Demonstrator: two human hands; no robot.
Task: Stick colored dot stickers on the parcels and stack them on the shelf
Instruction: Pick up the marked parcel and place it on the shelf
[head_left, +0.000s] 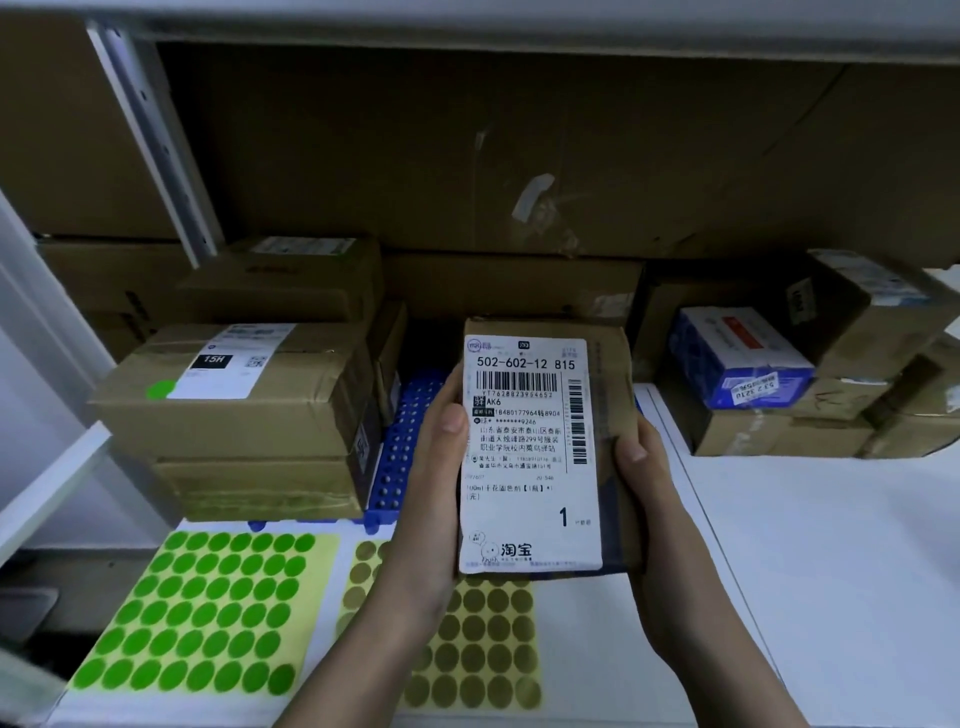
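Hands: left hand (436, 499) and right hand (641, 499) grip small brown cardboard parcel (545, 447) by its sides.
Surface: white shelf (805, 571), green dot-sticker sheet (202, 613) flat.
Room: brown cardboard boxes (239, 395) stacked behind.

Body check: two bare forearms enter from the bottom edge, no sleeves in view. Left bare hand (434, 499) and right bare hand (641, 499): no gloves, no rings, no watch or wristband on either wrist. Fingernails short and unpainted, seen on the left thumb and on one right digit. No tattoos, plasters or markings on what shows. Elbows and above are out of frame.
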